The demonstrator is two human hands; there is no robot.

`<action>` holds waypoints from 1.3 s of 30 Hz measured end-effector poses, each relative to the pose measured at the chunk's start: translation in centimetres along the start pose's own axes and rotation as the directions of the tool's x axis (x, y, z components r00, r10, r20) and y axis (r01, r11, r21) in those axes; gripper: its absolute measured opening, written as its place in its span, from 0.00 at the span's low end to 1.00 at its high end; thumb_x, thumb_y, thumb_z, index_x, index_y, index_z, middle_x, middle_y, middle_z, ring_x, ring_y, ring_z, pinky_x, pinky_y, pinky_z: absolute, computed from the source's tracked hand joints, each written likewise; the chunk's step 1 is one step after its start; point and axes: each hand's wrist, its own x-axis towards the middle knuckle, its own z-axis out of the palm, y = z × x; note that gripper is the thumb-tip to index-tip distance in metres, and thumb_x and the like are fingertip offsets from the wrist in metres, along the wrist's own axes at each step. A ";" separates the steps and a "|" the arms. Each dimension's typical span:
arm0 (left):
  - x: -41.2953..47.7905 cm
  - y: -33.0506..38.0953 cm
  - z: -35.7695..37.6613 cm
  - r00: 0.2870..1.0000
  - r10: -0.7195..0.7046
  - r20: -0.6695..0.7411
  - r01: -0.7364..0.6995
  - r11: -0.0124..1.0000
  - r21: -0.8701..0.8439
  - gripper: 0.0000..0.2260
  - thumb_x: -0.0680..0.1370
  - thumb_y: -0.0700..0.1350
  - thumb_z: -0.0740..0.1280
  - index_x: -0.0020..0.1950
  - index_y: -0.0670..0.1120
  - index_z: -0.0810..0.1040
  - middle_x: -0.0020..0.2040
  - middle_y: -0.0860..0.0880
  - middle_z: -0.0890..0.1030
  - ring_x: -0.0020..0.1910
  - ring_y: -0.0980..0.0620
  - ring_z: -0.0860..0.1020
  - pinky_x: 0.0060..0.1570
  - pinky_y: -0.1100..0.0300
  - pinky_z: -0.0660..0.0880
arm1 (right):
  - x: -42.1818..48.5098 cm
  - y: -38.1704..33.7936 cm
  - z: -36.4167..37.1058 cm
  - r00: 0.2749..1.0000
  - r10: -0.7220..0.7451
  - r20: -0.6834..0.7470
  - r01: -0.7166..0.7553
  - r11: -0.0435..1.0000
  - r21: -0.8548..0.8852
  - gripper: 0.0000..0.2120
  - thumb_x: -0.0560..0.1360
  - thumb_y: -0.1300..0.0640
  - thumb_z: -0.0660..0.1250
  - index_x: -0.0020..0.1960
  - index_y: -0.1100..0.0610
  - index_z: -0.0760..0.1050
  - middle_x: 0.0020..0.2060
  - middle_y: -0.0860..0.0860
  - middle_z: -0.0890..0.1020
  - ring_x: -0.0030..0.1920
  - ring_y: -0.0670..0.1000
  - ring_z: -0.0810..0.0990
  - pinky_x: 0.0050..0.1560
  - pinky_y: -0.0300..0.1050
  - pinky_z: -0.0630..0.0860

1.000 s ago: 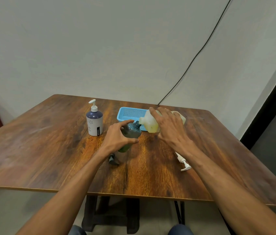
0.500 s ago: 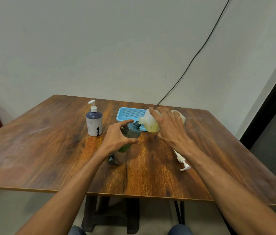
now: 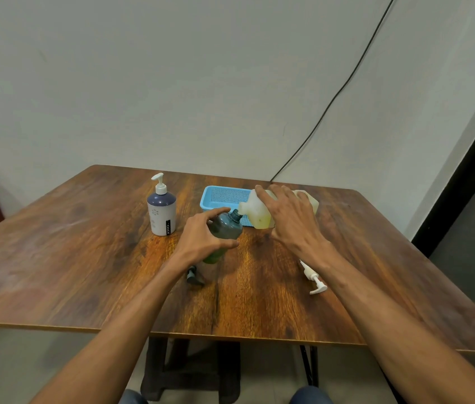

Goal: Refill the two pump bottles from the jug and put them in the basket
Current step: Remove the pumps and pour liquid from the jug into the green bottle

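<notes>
My left hand (image 3: pixel 201 237) grips a dark teal bottle (image 3: pixel 226 228) with its pump off, tilted toward the right above the table. My right hand (image 3: pixel 291 220) holds a translucent jug (image 3: pixel 255 212) of yellowish liquid, tipped so that its spout meets the bottle's open neck. Behind both lies the blue basket (image 3: pixel 220 196), partly hidden by them. A second pump bottle (image 3: pixel 161 209), white with a navy top, stands upright to the left. A loose white pump head (image 3: pixel 313 279) lies on the table by my right forearm.
A small dark cap (image 3: pixel 193 276) lies on the wooden table (image 3: pixel 84 258) under my left wrist. A black cable (image 3: pixel 332 100) runs up the wall behind. A dark door frame (image 3: pixel 463 176) stands at the right.
</notes>
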 end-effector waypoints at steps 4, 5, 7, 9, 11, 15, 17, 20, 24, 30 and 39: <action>-0.1 0.0 0.1 1.000 -0.001 0.003 0.001 1.000 -0.003 0.38 0.65 0.53 0.81 0.72 0.55 0.72 0.68 0.50 0.76 0.57 0.56 0.74 0.49 0.71 0.71 | -0.2 -0.1 0.0 1.000 -0.002 0.000 0.002 1.000 -0.007 0.46 0.69 0.55 0.77 0.80 0.51 0.55 0.74 0.58 0.68 0.74 0.62 0.67 0.69 0.64 0.68; -0.1 0.0 0.1 1.000 -0.003 0.002 0.003 1.000 -0.005 0.38 0.65 0.53 0.81 0.72 0.55 0.72 0.68 0.50 0.76 0.57 0.56 0.73 0.50 0.70 0.71 | -0.2 -0.1 0.0 1.000 -0.001 0.001 0.001 1.000 -0.006 0.46 0.69 0.56 0.77 0.80 0.51 0.55 0.74 0.58 0.68 0.74 0.62 0.67 0.68 0.64 0.68; -0.1 0.0 0.1 1.000 -0.005 0.003 0.005 1.000 -0.008 0.38 0.65 0.53 0.81 0.72 0.55 0.72 0.68 0.50 0.76 0.57 0.56 0.73 0.51 0.70 0.71 | -0.3 -0.1 0.0 1.000 0.001 0.005 -0.001 1.000 -0.002 0.47 0.69 0.56 0.78 0.80 0.51 0.55 0.74 0.58 0.68 0.74 0.62 0.67 0.68 0.64 0.68; -0.2 0.0 0.1 1.000 -0.007 0.004 0.007 1.000 -0.010 0.37 0.65 0.52 0.81 0.72 0.54 0.72 0.68 0.51 0.76 0.57 0.57 0.73 0.50 0.71 0.70 | -0.3 -0.1 0.0 1.000 0.002 0.005 -0.002 1.000 -0.004 0.47 0.69 0.55 0.78 0.80 0.51 0.55 0.74 0.58 0.68 0.73 0.62 0.67 0.68 0.64 0.68; -0.2 0.1 0.1 1.000 -0.009 0.004 0.009 1.000 -0.010 0.38 0.64 0.53 0.81 0.72 0.54 0.72 0.68 0.51 0.76 0.57 0.57 0.73 0.50 0.71 0.70 | -0.3 -0.1 0.0 1.000 0.002 0.004 -0.002 1.000 -0.003 0.47 0.68 0.54 0.78 0.80 0.51 0.55 0.74 0.58 0.68 0.73 0.62 0.68 0.68 0.64 0.68; -0.2 0.2 0.1 1.000 -0.014 0.002 0.014 1.000 -0.012 0.37 0.64 0.52 0.81 0.72 0.54 0.72 0.67 0.51 0.76 0.58 0.57 0.73 0.49 0.71 0.70 | -0.3 -0.1 0.0 1.000 0.000 0.001 0.000 1.000 -0.011 0.47 0.68 0.54 0.79 0.80 0.51 0.56 0.74 0.58 0.69 0.73 0.62 0.68 0.68 0.65 0.69; -0.2 0.2 0.1 1.000 -0.015 0.005 0.015 1.000 -0.015 0.38 0.64 0.52 0.81 0.72 0.54 0.72 0.68 0.50 0.76 0.58 0.56 0.73 0.51 0.69 0.71 | -0.3 0.0 0.0 1.000 -0.001 0.001 0.001 1.000 -0.017 0.47 0.68 0.55 0.79 0.79 0.51 0.56 0.73 0.58 0.69 0.73 0.62 0.68 0.67 0.65 0.69; -0.2 0.4 0.1 1.000 -0.019 0.005 0.019 1.000 -0.014 0.38 0.65 0.53 0.81 0.72 0.54 0.72 0.68 0.49 0.76 0.59 0.55 0.73 0.53 0.66 0.72 | -0.3 0.0 0.0 1.000 -0.005 -0.005 0.004 1.000 -0.024 0.47 0.67 0.55 0.79 0.79 0.52 0.57 0.73 0.58 0.69 0.72 0.62 0.69 0.67 0.65 0.69; -0.3 0.7 0.1 1.000 -0.019 0.002 0.019 1.000 -0.017 0.38 0.65 0.52 0.81 0.73 0.53 0.72 0.69 0.48 0.75 0.60 0.54 0.73 0.55 0.63 0.73 | -0.3 0.1 -0.1 1.000 -0.001 -0.007 0.001 1.000 -0.020 0.47 0.68 0.55 0.78 0.79 0.52 0.56 0.73 0.58 0.69 0.72 0.62 0.68 0.67 0.65 0.69; -0.6 0.9 0.0 1.000 -0.021 -0.002 0.021 0.999 -0.027 0.37 0.65 0.51 0.81 0.72 0.53 0.72 0.69 0.49 0.75 0.60 0.55 0.72 0.57 0.62 0.74 | -0.6 0.1 -0.2 1.000 -0.003 -0.003 0.003 1.000 -0.013 0.47 0.69 0.55 0.77 0.80 0.51 0.55 0.74 0.57 0.68 0.73 0.62 0.67 0.69 0.64 0.68; -1.0 1.4 0.2 1.000 -0.023 0.001 0.023 0.998 -0.050 0.37 0.65 0.51 0.81 0.72 0.53 0.72 0.69 0.48 0.75 0.60 0.54 0.73 0.57 0.62 0.75 | -1.1 0.3 -0.5 1.000 0.003 -0.005 -0.003 1.000 -0.010 0.47 0.69 0.55 0.77 0.80 0.51 0.54 0.75 0.58 0.67 0.74 0.61 0.66 0.70 0.64 0.66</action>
